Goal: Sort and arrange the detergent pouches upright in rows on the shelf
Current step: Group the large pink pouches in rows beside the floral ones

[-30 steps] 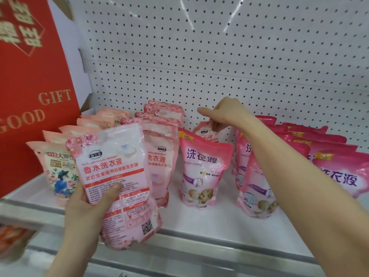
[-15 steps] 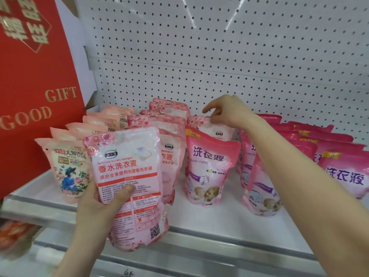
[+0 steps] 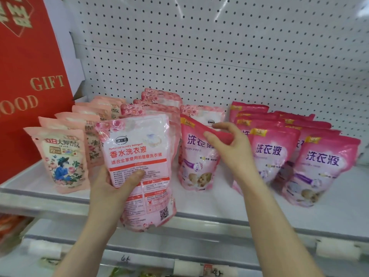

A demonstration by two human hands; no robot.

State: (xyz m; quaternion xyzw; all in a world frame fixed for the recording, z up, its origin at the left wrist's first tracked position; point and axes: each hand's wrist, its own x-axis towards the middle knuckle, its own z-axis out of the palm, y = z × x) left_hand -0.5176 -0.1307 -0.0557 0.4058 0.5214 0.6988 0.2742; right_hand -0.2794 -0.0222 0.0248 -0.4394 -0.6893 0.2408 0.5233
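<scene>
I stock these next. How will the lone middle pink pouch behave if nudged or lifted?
Probably floppy: the middle pink pouch bends at its top edge where the right hand pinches it. Its bulging lower half suggests liquid, so likely heavy for its size. With no neighbours beside it, it may tip if nudged.

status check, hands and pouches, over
Left hand holds pale pouch at shelf edge. Right hand pinches top of front pink pouch. Stray rose pouch directly behind it.
</scene>
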